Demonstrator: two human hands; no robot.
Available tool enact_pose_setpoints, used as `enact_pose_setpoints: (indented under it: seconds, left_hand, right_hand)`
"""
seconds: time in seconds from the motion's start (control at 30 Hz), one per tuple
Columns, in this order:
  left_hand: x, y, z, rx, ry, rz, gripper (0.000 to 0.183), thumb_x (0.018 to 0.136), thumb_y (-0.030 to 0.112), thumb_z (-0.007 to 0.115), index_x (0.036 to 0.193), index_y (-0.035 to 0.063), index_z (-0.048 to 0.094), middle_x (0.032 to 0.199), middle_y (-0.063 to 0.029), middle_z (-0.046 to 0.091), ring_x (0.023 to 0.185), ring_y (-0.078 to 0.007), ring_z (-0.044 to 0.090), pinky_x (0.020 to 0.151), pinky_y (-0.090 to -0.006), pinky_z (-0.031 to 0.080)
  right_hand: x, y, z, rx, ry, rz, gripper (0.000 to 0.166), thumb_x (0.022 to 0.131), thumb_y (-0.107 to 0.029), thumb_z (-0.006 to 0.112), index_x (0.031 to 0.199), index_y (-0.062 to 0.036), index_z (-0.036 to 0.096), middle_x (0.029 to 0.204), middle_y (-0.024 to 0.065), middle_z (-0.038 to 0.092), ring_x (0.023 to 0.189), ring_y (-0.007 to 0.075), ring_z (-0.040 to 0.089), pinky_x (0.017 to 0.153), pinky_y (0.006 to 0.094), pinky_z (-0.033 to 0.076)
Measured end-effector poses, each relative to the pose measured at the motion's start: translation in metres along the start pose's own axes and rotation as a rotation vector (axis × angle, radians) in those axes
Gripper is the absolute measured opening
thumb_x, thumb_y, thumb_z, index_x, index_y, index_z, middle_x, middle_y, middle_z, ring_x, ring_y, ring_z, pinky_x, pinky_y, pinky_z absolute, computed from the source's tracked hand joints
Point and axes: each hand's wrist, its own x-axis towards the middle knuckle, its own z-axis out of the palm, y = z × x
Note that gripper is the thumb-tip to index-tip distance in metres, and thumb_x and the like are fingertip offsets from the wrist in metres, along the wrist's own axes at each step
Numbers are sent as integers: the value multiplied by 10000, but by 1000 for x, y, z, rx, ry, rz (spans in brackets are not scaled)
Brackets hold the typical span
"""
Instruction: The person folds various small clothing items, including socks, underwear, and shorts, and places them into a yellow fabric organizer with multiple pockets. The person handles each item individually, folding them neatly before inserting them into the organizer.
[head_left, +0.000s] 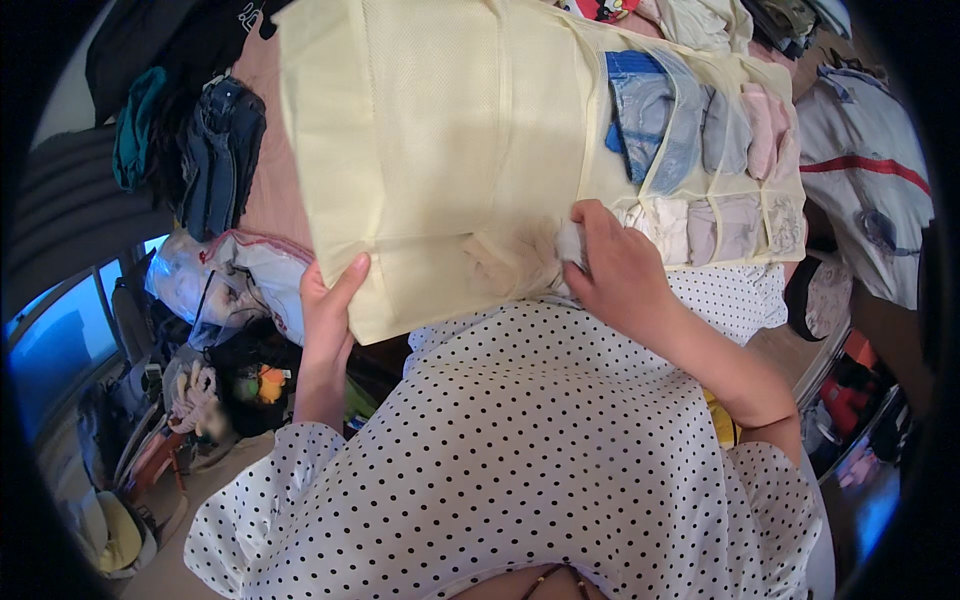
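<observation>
A cream fabric organizer with mesh pockets (442, 150) lies across the surface before me. My left hand (330, 304) grips its lower left corner, thumb on top. My right hand (619, 262) is at the near edge, its fingers closed on a light grey bit of cloth (571, 244). Beside that cloth, a beige garment (514, 259) shows through a near pocket. Pockets on the right hold folded blue cloth (641, 112), grey cloth (726, 131), pink cloth (765, 131), white cloth (667, 229) and pale mauve cloth (724, 229).
Folded dark jeans (221, 157) and a teal garment (139, 131) lie at the left. A clear plastic bag (202, 281) is below them. At the right is a grey garment with a red stripe (862, 172); more clothes lie along the far edge.
</observation>
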Motion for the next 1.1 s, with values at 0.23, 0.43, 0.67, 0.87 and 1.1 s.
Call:
enact_pose_setpoints:
  seconds: [0.23, 0.43, 0.67, 0.87, 1.1]
  left_hand:
    - [2, -9, -16, 60, 11, -160, 349, 914, 122, 658, 1206, -43, 562, 1117, -121, 659, 980, -166, 645, 858, -291, 515]
    - [3, 2, 18, 1026, 330, 705, 369, 851, 60, 675, 1187, -29, 550, 1140, -151, 573, 1066, -296, 547, 935, -383, 435]
    - [5, 24, 141, 1004, -643, 1004, 384, 730, 41, 728, 1100, 66, 625, 1193, -109, 559, 1145, -325, 520, 949, -420, 452]
    - [18, -2, 151, 1100, -793, 1081, 324, 671, 80, 761, 973, 77, 645, 1136, -73, 561, 1113, -310, 527, 900, -413, 471]
    - [18, -13, 142, 1130, -715, 1088, 254, 656, 68, 750, 880, 73, 630, 1059, -66, 563, 1060, -299, 543, 864, -413, 467]
  right_hand:
    - [4, 14, -16, 364, -130, 13, 336, 818, -92, 689, 1060, -40, 460, 744, 58, 552, 656, 190, 578, 574, 319, 450]
    - [-5, 51, -29, 734, 223, 141, 101, 862, -87, 678, 900, -27, 606, 616, -14, 478, 559, 50, 444, 526, 222, 368]
    - [-28, 9, 0, 170, 65, 96, 262, 862, -279, 653, 786, -41, 573, 671, 120, 623, 638, 344, 617, 562, 434, 465]
    - [-41, 7, 12, 241, 89, 118, 211, 868, -229, 655, 836, -38, 569, 711, 149, 623, 657, 370, 609, 590, 451, 472]
    - [-42, 11, 16, 421, 73, 199, 179, 876, -192, 645, 830, -34, 574, 724, 156, 618, 670, 366, 613, 599, 451, 473]
